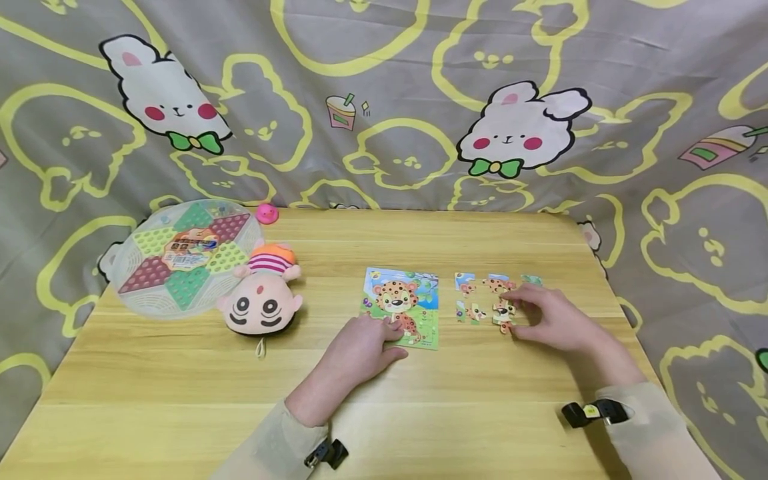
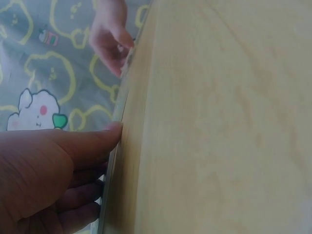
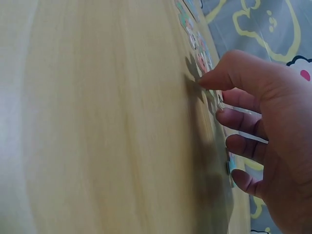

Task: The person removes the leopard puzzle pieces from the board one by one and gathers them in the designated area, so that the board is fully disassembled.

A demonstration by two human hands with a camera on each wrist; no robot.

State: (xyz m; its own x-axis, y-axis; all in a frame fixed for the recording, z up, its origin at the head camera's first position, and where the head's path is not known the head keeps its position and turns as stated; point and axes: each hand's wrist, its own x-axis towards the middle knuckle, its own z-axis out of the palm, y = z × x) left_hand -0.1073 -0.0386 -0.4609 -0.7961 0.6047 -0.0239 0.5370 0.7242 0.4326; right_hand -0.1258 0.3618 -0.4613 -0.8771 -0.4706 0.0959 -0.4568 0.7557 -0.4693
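My left hand (image 1: 366, 343) rests on the lower left of a leopard picture card (image 1: 427, 307), its fingers lying over the card and covering part of the leopard. The thumb reaches along the tabletop in the left wrist view. At the right, my right hand (image 1: 555, 317) pinches a leopard puzzle piece (image 1: 503, 312) between thumb and fingers. In the right wrist view those fingertips (image 3: 207, 80) are right at the pieces, seen nearly edge-on. Other puzzle pieces (image 1: 465, 280) lie left of and behind this hand, forming a loose frame with a gap in the middle.
A plush doll (image 1: 264, 303) lies face up at the left, overlapping a round Chinese checkers board (image 1: 147, 300). Behind it sits a small pink toy (image 1: 267, 213). The wooden table (image 1: 456, 413) meets a patterned curtain (image 1: 396, 93) at the back and sides.
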